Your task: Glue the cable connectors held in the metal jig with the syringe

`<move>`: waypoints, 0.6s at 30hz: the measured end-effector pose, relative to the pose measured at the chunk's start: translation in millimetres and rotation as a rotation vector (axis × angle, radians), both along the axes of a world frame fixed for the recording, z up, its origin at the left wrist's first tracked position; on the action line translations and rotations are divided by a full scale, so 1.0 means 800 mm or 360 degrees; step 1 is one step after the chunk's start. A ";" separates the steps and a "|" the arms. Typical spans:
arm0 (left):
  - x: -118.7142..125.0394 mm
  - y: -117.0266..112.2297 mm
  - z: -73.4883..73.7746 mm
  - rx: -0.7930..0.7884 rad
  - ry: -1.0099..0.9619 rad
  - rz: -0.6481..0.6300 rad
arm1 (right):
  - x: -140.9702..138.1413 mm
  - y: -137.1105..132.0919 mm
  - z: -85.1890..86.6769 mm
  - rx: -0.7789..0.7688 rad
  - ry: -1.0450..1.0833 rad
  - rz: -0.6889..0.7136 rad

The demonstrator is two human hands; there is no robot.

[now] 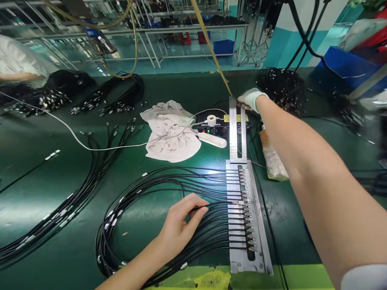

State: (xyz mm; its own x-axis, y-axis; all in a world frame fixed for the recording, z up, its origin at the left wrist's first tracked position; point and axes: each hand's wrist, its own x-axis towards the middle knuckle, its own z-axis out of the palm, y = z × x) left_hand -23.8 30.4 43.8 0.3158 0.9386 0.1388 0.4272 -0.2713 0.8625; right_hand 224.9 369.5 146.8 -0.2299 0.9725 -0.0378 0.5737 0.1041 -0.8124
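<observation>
A metal cable fixture (238, 257) lies lengthwise in front of me, with a row of black cables (211, 217) set side by side in it. Their connector ends line up along its slot. My left hand (186, 219) pinches one black cable between thumb and fingers, just left of the fixture. At the far end, my right hand (251, 100), in a white glove, grips the end of the slotted metal frame (233, 139) that extends from the fixture; its fingertips are partly hidden. The cables loop round to the left and pass under my left forearm.
More black cables (81, 189) with white labels lie at left. A white cloth (172, 137) and a control box (208, 129) with a white cable sit beyond. A bag-wrapped packet (273, 161) is right of the fixture. Coiled cable bundles (281, 86) line the far edge.
</observation>
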 end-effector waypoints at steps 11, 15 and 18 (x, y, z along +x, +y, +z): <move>0.019 -0.008 -0.002 0.0141 -0.0027 0.0048 | 0.070 -0.299 -0.058 -0.0219 0.0325 0.0263; 0.035 -0.022 0.000 0.0221 -0.0011 0.0040 | 0.066 -0.424 -0.099 -0.0415 0.0541 0.0332; 0.049 -0.037 0.008 0.0224 0.0001 -0.0036 | 0.053 -0.445 -0.111 -0.0455 0.0693 0.0218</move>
State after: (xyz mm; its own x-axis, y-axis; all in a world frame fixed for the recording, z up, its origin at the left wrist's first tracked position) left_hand 15.0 0.7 50.4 0.3368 0.9025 0.2684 0.4201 -0.3991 0.8150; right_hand 267.1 13.5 58.0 -0.4071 0.8975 -0.1694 0.1742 -0.1058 -0.9790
